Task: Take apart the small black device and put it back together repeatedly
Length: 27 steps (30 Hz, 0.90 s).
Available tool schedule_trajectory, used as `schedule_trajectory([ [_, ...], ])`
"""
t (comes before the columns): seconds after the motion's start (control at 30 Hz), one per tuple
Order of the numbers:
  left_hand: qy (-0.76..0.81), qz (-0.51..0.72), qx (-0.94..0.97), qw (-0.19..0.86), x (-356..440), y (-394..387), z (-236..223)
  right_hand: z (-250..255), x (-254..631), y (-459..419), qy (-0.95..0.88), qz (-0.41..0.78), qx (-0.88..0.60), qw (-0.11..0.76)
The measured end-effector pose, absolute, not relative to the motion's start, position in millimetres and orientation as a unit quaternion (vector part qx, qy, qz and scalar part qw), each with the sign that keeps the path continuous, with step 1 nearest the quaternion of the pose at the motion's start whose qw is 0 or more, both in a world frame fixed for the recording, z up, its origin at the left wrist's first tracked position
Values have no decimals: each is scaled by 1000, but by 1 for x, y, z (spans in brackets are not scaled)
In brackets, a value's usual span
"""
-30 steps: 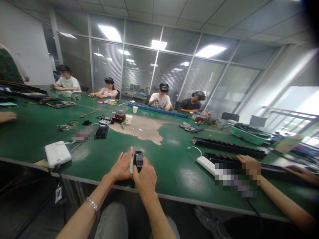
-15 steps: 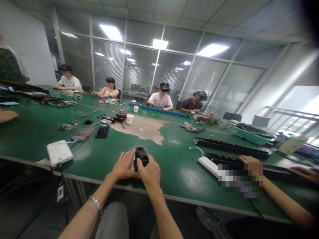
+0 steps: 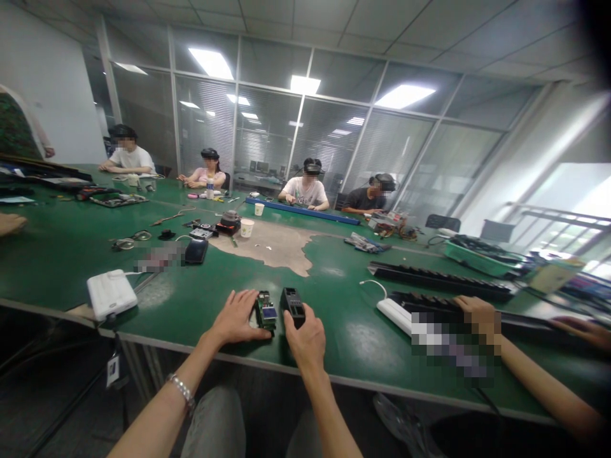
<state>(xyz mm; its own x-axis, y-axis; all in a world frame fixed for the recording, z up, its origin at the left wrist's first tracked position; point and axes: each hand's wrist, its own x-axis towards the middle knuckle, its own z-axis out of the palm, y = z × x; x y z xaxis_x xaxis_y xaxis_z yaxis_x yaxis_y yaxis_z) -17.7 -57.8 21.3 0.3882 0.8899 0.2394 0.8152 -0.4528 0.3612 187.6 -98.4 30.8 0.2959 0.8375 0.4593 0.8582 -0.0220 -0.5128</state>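
My grey-clad knees (image 3: 217,416) sit under the table edge, and a silvery bracelet (image 3: 181,391) circles my left wrist. Just past the edge, my left hand (image 3: 238,320) grips the board (image 3: 267,312) by its left side, thumb along the near end, fingers spread over the far part; a small bluish screen shows on top. My right hand (image 3: 306,337) grasps the case (image 3: 293,305), black and slotted, thumb on its left side and fingers wrapped round the right. Board and case stand side by side with a narrow gap of green table (image 3: 334,343) between them. Well to my left lies a white box (image 3: 112,294); to my right, a white strip (image 3: 394,315) near a co-worker's hand (image 3: 477,315), which rests by a black rail. Farther out I see a black phone (image 3: 195,250), eyeglasses (image 3: 125,243) and a paper cup (image 3: 246,228) at a brown patch (image 3: 286,245). Beyond, a long blue bar (image 3: 305,212) lies before people in headsets, seated in front of a glass partition (image 3: 267,137).
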Motion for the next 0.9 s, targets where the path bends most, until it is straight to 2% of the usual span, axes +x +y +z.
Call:
schedule_trajectory([
  [0.27, 518, 174, 833, 83, -18, -59, 23, 19, 184, -101, -627, -87, -676, 377],
  [0.53, 522, 171, 832, 79, -17, -60, 26, 12, 189, -100, -664, -47, -636, 392],
  [0.8, 523, 179, 829, 78, -17, -60, 25, 53, 176, -104, -624, 26, -629, 463],
  [0.9, 521, 181, 831, 77, -18, -59, 24, 64, 160, -107, -648, 39, -617, 444],
])
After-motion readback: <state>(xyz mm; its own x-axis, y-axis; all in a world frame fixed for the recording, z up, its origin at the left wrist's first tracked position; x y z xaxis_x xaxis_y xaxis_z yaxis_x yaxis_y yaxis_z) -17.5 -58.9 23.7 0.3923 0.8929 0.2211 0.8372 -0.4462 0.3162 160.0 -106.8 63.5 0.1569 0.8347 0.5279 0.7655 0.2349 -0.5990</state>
